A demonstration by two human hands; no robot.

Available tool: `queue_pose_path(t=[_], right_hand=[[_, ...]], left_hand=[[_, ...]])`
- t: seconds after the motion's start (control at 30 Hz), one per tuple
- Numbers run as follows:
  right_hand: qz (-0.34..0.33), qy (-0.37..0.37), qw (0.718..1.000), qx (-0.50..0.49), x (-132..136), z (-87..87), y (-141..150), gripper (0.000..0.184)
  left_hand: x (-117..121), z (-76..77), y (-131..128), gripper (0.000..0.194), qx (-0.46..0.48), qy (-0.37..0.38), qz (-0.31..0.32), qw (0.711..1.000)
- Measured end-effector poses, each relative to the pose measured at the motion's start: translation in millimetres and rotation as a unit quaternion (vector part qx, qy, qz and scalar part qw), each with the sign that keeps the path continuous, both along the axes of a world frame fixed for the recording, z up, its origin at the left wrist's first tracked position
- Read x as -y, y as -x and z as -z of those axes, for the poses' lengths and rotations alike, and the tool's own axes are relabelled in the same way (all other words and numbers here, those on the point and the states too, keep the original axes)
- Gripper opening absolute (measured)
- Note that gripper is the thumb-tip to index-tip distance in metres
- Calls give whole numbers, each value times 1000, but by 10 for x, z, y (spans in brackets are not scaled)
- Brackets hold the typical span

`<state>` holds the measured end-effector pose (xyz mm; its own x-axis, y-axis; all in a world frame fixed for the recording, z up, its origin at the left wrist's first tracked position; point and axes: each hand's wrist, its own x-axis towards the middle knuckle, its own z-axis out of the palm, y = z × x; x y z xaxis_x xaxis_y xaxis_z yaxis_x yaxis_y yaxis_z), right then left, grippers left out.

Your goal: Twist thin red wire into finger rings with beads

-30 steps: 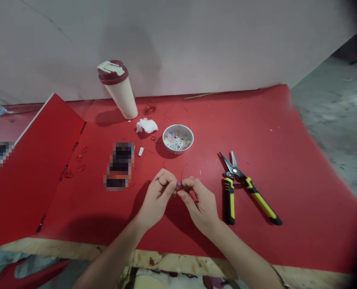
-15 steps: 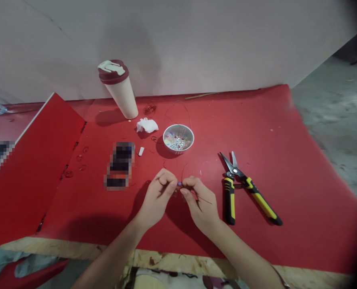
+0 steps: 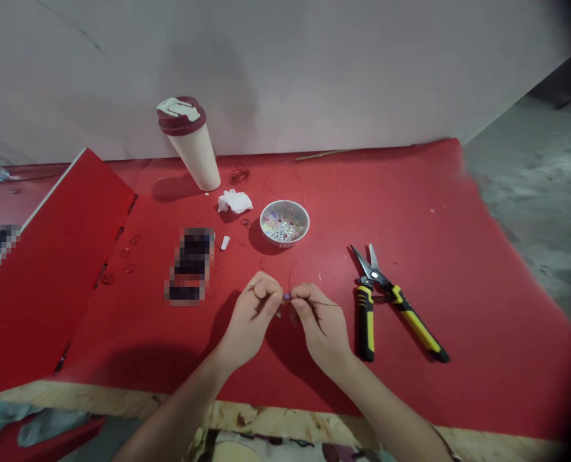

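My left hand [image 3: 251,317] and my right hand [image 3: 321,324] meet low in the middle of the red mat. Each pinches a thin dark red wire [image 3: 317,303] between thumb and fingers. A small blue-purple bead [image 3: 286,297] sits on the wire between my fingertips. The wire's free end runs out to the right of my right hand. Beyond my hands, a small perforated metal bowl [image 3: 284,223] holds many pale and coloured beads. Yellow-and-black tin snips [image 3: 366,324] lie just right of my right hand, untouched.
A cream tumbler with a maroon lid [image 3: 192,144], a crumpled tissue [image 3: 234,201] and a small wire coil [image 3: 240,176] stand behind the bowl. A pixelated object [image 3: 189,264] lies left of my hands. A raised red board [image 3: 49,269] stands at left; the mat's wooden front edge [image 3: 276,420] runs below.
The wire's free end has swung up from pointing down-right to running nearly level to the right. My right fingers have shifted slightly on it. The view has moved a little.
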<state>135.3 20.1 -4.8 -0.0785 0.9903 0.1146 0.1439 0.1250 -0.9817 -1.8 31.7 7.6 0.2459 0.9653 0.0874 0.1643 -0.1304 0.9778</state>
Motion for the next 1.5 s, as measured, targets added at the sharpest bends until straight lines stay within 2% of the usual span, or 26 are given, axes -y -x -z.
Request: queue_pose_path(t=[0.2, 0.33, 0.77, 1.0, 1.23, 1.33, 1.5], right_hand=[[-8, 108, 986, -130, 8, 12, 37, 27], [-12, 147, 971, -188, -12, 8, 56, 31], [-22, 175, 951, -254, -30, 60, 45, 32], [-48, 224, 917, -326, -30, 70, 51, 33], [-116, 268, 880, -374, -64, 35, 41, 37], [-132, 264, 879, -373, -64, 44, 23, 35], [-145, 232, 894, -355, -62, 68, -16, 35]], left_hand=[[1, 13, 4, 27, 6, -4, -5, 1000], [3, 5, 2, 28, 3, -5, 0, 1000], [10, -39, 14, 30, -16, -11, 12, 1000], [18, -32, 26, 29, -9, -16, 17, 1000], [40, -3, 50, 25, -11, -46, 22, 999], [45, -19, 41, 27, -11, -58, 15, 998], [62, -42, 15, 33, -6, -56, -17, 998]])
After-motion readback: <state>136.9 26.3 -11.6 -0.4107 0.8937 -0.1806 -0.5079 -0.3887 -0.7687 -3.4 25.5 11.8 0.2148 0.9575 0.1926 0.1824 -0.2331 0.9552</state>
